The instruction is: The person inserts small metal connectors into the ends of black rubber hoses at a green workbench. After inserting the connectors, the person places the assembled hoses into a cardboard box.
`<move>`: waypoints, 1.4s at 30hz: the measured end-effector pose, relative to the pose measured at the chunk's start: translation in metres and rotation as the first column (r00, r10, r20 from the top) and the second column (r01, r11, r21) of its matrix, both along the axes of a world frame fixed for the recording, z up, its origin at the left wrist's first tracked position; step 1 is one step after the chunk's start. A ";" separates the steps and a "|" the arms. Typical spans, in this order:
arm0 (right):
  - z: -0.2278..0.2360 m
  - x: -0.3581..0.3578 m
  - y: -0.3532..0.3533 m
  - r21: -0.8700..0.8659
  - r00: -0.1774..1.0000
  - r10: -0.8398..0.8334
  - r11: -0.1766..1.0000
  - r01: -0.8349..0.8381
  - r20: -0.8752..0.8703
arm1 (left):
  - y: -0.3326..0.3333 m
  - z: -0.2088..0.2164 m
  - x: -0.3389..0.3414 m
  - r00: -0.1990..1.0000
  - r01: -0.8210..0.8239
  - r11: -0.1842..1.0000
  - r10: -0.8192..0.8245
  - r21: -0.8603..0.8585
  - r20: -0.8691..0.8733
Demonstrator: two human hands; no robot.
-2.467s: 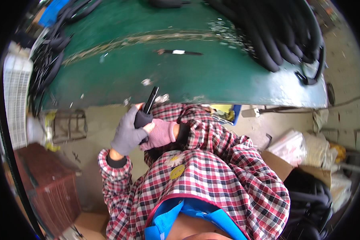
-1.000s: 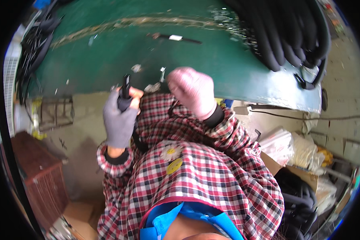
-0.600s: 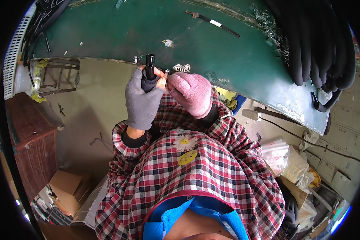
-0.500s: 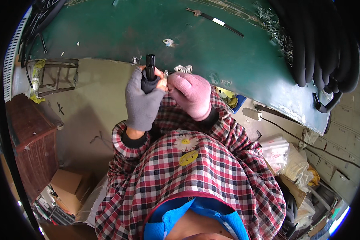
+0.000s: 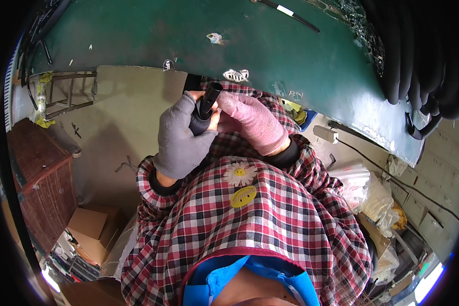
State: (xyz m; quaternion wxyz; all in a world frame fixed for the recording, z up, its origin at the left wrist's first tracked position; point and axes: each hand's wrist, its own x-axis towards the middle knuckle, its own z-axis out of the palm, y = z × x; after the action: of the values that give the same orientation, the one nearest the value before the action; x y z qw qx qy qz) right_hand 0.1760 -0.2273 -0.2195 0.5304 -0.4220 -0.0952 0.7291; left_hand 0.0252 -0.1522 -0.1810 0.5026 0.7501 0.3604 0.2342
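Observation:
My left hand, in a grey fingerless glove, is closed round a black tube with a dark padded sleeve at its lower part. The tube's open end points up and away from me, tilted to the right, and a hole shows in its side. Against the tube's right side is my right hand, in a pink glove, fingers bent inward. Its fingertips are tucked behind the tube and the left fingers, so whatever they hold is hidden. Both hands are above my lap, just short of the green table.
On the table lies a thin black strip with a white label. Many small metal pieces and a stack of black padded tubes are at the right. A wooden cabinet and cardboard box stand left, plastic bags right.
The tube has tipped to the right and its side hole has turned. My right hand has moved in against it, and the small shiny piece formerly seen between the fingertips is now hidden.

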 end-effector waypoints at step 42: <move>-0.005 0.014 0.016 0.348 0.928 -0.361 0.862 0.369 -0.090 | -0.010 -0.025 0.028 0.982 -0.010 0.801 0.121 0.599 -0.146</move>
State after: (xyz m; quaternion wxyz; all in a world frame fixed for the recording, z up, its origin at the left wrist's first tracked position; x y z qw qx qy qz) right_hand 0.1897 -0.2113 -0.2245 0.7277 -0.3202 -0.1393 0.5904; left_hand 0.0530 -0.1618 -0.2063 0.1992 0.8747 0.3375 0.2852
